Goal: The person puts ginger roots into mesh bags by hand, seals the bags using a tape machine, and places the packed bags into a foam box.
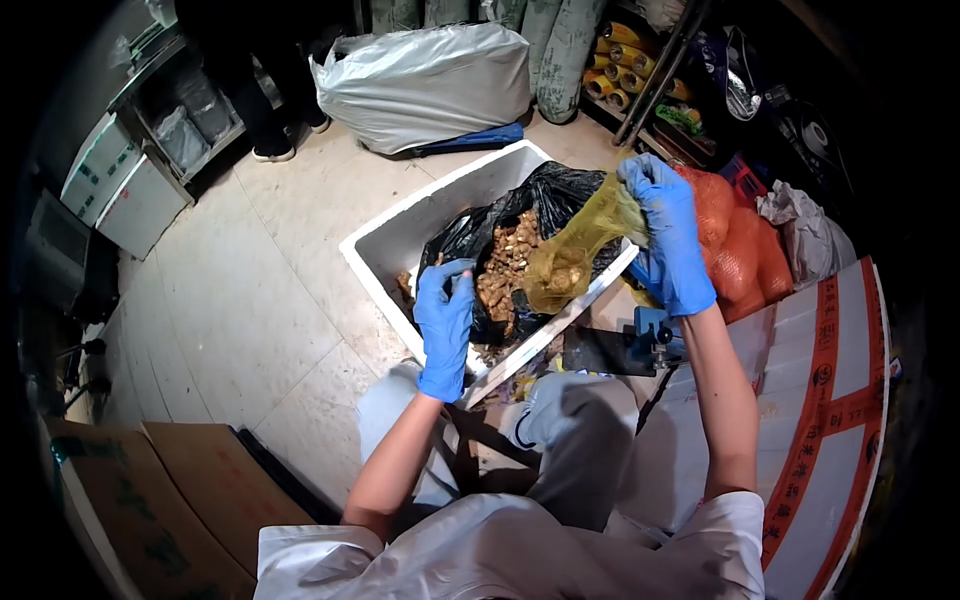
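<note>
My right hand (665,225), in a blue glove, is raised and closed on the top of a yellow mesh bag (603,215). The mesh hangs down to the left, with a few brown knobbly pieces (565,278) in its lower end. My left hand (445,322), also gloved in blue, is at the near left of a black plastic bag (567,187). Its fingers are bent toward the thumb; what lies between them is too small to tell. Ginger-like roots (508,262) fill the opened black bag, inside a white foam box (390,235).
Red mesh sacks (735,240) and a taped white box (790,400) stand at the right. A dark flat plate with a blue fitting (655,340) sits near the box. Behind are a large white sack (430,85) and a person's shoe (273,154). Cardboard (190,490) is at lower left.
</note>
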Motion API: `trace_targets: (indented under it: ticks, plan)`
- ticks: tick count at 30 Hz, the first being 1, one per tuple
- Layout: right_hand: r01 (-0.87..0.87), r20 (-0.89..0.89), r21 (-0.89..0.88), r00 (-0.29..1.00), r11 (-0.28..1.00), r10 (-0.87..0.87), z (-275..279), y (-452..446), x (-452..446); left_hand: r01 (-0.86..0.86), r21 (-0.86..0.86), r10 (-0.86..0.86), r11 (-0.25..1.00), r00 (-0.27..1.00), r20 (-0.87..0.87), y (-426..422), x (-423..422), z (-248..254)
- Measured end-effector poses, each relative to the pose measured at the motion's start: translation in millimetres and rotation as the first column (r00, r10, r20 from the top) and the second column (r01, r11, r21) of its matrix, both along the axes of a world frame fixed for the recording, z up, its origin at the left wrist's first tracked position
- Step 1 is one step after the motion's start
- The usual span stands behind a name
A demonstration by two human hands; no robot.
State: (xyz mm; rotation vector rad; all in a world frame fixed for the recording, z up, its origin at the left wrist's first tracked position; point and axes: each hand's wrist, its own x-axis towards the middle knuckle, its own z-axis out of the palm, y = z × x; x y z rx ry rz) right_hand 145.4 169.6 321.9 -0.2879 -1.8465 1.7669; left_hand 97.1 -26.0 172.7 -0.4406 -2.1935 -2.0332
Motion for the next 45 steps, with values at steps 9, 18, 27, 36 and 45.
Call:
trace_targets:
  ticks: [9,18,27,36,45]
  plan:
    - [0.142,0.143,0.447,0.963,0.883,-0.227,-20,-11,1,0.267,-0.342,-0.422,0.901,0.726,-0.543,47,-4,67]
    - [-0.077,0.186,-0.069,0.979,0.995,0.089,22,-26,19,0.559,-0.097,-0.549,0.824,0.829,0.113,27,-13,107]
    - [-0.069,0.09,0.066,0.994,0.995,0.063,19,-46,6,0.616,-0.08,-0.621,0.784,0.781,-0.068,36,-2,103]
    - [-0.163,-0.156,-0.189,0.979,0.968,0.134,14,0,43,0.615,0.257,-0.665,0.745,0.717,0.211,28,6,138]
    - [-0.57,-0.533,-0.82,0.729,-0.05,0.429,-157,-58,54,0.701,0.025,-0.697,0.713,0.705,0.131,16,20,179]
